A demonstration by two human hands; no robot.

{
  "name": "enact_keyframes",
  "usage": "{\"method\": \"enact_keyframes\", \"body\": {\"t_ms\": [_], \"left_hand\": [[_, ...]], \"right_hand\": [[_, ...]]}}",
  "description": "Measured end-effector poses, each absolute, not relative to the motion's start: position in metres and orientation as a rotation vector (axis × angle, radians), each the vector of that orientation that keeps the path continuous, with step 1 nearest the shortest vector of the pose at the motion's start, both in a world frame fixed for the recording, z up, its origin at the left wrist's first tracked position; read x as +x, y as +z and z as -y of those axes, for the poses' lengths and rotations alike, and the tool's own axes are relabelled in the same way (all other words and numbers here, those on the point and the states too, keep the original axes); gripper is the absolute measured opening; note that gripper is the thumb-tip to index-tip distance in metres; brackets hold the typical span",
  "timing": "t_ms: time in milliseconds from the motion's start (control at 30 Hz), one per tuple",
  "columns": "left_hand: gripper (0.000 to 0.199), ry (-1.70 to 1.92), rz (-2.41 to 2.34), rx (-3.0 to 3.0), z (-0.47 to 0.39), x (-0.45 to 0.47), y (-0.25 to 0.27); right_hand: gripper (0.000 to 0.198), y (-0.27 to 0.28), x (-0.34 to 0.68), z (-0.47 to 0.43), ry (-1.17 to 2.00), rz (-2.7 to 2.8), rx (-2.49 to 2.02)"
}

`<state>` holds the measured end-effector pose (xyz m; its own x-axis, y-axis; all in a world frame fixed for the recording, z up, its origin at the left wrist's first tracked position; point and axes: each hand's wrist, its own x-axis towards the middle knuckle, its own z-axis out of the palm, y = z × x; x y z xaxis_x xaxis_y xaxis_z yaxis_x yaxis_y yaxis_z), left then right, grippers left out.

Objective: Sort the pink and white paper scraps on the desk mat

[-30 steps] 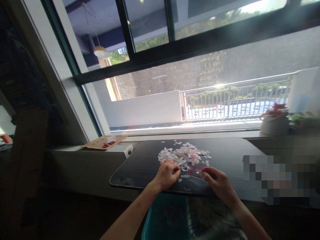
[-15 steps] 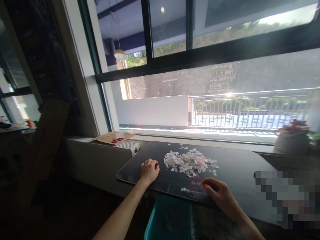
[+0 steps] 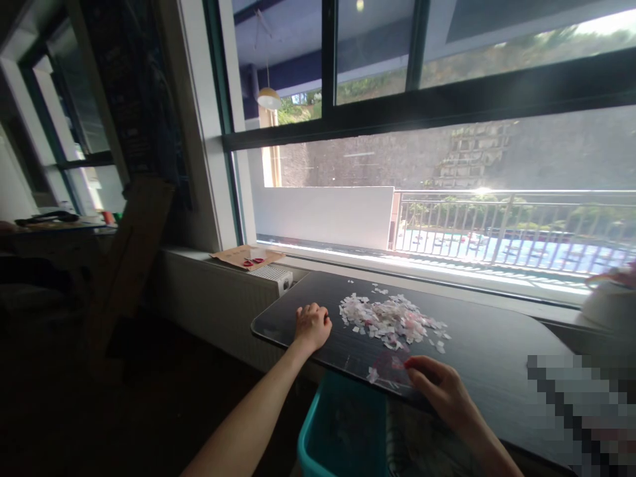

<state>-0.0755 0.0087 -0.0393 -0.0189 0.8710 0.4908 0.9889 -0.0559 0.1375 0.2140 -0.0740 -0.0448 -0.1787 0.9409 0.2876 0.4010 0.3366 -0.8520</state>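
My right hand (image 3: pixel 440 383) is closed in a pinch on a thin, reddish see-through sheet (image 3: pixel 390 361), close to the front edge of the dark table (image 3: pixel 477 324). A few pale scraps (image 3: pixel 372 375) lie by the sheet's left side. Behind it, a loose pile of small torn paper pieces (image 3: pixel 387 318), white with some pink, spreads over the table. Left of the pile, my left hand (image 3: pixel 312 326) rests on the tabletop with its fingers curled in. What those fingers hold, if anything, is hidden.
Below the table edge stands a teal bin (image 3: pixel 311 430) with pale bits inside. Red-handled scissors (image 3: pixel 253 262) lie on brown paper (image 3: pixel 231 256) on the sill, above a radiator (image 3: pixel 275 275). A planter (image 3: pixel 609 301) is at the right, and a board (image 3: pixel 129 252) leans at the left.
The view has turned left, so the table and sill sit further right in the picture. The scraps beside the reddish sheet look more bunched. Both hands keep nearly the same places on the table.
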Motion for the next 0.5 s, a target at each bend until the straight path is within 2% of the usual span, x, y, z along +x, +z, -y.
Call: {"method": "enact_keyframes", "body": {"t_ms": [167, 500], "left_hand": [[0.019, -0.685, 1.961, -2.015, -0.0088, -0.076, -0.0399], [0.019, -0.685, 1.97, -1.999, -0.0094, -0.0752, -0.0405]], "right_hand": [[0.029, -0.0453, 0.2148, 0.0741, 0.682, 1.659, -1.288], [0.03, -0.0468, 0.2129, 0.0739, 0.682, 1.696, -1.271]]}}
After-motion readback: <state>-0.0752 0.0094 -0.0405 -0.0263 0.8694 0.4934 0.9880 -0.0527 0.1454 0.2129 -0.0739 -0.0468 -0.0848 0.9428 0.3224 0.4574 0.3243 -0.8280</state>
